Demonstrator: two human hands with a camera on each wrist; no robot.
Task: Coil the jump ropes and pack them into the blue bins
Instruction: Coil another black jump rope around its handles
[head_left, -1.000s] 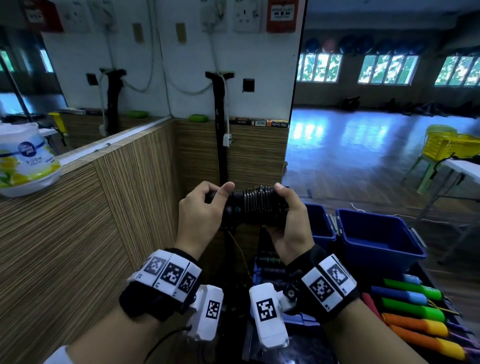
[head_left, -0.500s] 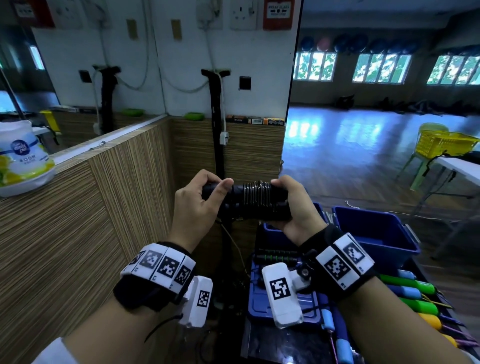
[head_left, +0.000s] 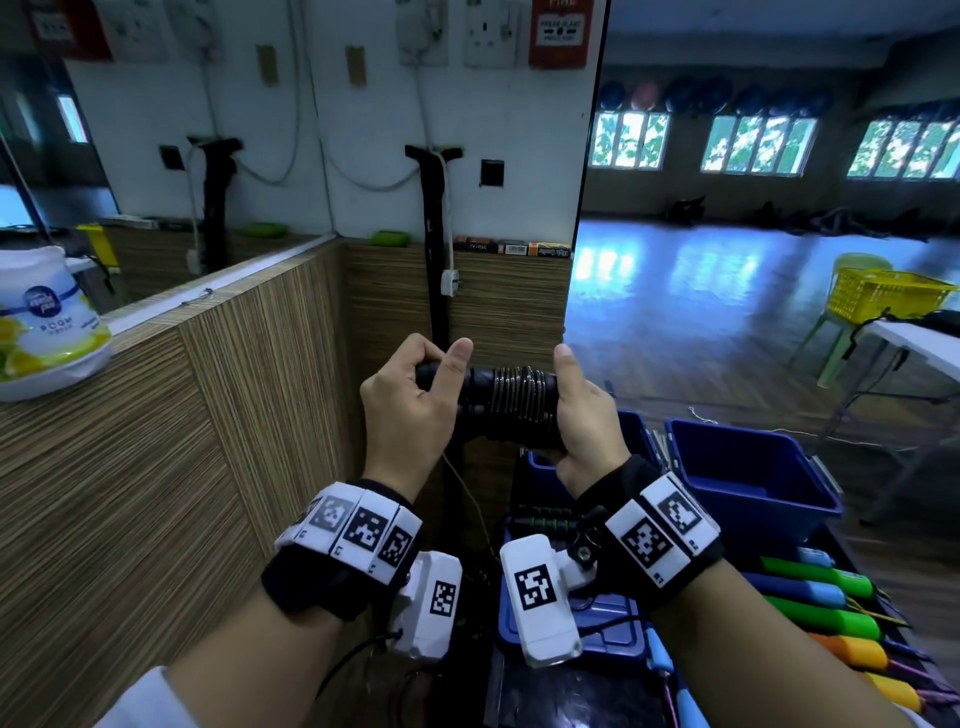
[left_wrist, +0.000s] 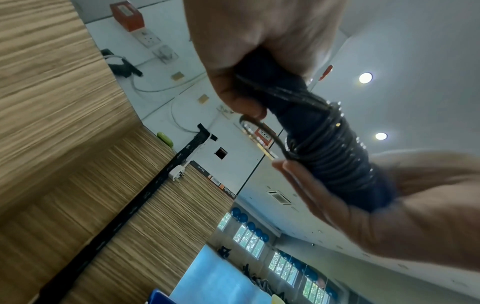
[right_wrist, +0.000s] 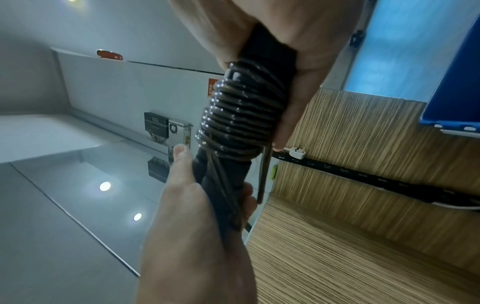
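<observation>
A black jump rope (head_left: 511, 402) lies level between my hands at chest height, its cord wound in tight turns round the paired handles. My left hand (head_left: 436, 364) grips the left end, thumb on top. My right hand (head_left: 566, 405) grips the right end from below, thumb up. In the left wrist view a loose loop of cord (left_wrist: 262, 131) sticks out beside the windings (left_wrist: 332, 144). The right wrist view shows the windings (right_wrist: 241, 115) and a straight cord end (right_wrist: 263, 174). An empty blue bin (head_left: 748, 473) stands at the right. A second blue bin (head_left: 571, 623) under my wrists holds a green-and-black rope (head_left: 540, 517).
Several jump ropes with coloured handles (head_left: 821, 603) lie at the lower right. A wood-panelled wall (head_left: 156, 467) runs along the left, with a white air freshener (head_left: 47, 322) on its ledge. A black post (head_left: 436, 260) stands ahead. A yellow basket (head_left: 883, 293) sits beyond a white table (head_left: 924, 343).
Both hands keep hold of the wound rope. The bundle has levelled out, and my left thumb has shifted slightly along its left end.
</observation>
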